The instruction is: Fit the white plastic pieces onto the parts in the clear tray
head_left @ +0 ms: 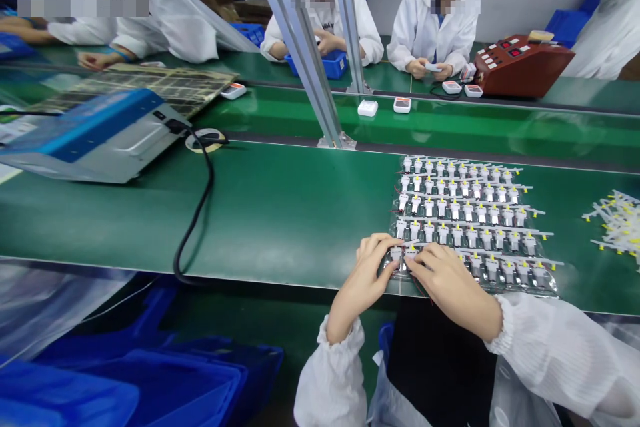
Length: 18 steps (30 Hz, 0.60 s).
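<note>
Both hands are at the near left corner of a clear tray [547,290] that holds rows of small white and silver parts [470,238] with yellow tips. My left hand [370,270] has its thumb and fingers bent around the corner part. Close beside it, my right hand [445,280] rests over the front row, its fingertips on a small white part [410,253]. Whatever is between the fingers of either hand is too small to make out. Thin red wires show near the right fingertips.
White and yellow pieces [620,223] lie piled at the right. A blue-grey machine [110,137] with a black cable [207,193] stands left. Metal posts [310,60] rise beyond the green bench [280,213]. Blue bins [175,380] sit below. Several people work opposite, near a brown device [525,67].
</note>
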Tool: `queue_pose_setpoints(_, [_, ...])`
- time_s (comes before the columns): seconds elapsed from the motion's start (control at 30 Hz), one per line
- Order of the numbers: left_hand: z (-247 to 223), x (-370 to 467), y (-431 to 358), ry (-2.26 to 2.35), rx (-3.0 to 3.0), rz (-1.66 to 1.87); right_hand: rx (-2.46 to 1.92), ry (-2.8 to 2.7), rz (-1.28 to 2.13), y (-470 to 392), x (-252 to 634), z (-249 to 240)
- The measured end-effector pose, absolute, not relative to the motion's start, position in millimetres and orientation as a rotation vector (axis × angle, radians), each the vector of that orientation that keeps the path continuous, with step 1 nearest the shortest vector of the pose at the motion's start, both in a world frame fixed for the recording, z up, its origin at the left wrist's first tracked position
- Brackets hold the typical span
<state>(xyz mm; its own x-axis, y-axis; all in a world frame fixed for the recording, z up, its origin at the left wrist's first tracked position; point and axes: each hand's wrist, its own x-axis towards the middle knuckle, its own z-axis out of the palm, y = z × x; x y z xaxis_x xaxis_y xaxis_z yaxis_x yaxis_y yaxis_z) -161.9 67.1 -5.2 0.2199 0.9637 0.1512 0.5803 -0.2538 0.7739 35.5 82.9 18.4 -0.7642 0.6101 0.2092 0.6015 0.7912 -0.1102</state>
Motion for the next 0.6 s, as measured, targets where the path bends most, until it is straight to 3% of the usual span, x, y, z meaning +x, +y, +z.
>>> queue_pose_setpoints(0.6, [-2.1, -159.8, 65.5, 1.447, 1.990, 0.805, -0.985, -2.814, -0.147, 75.7, 29.1, 22.9])
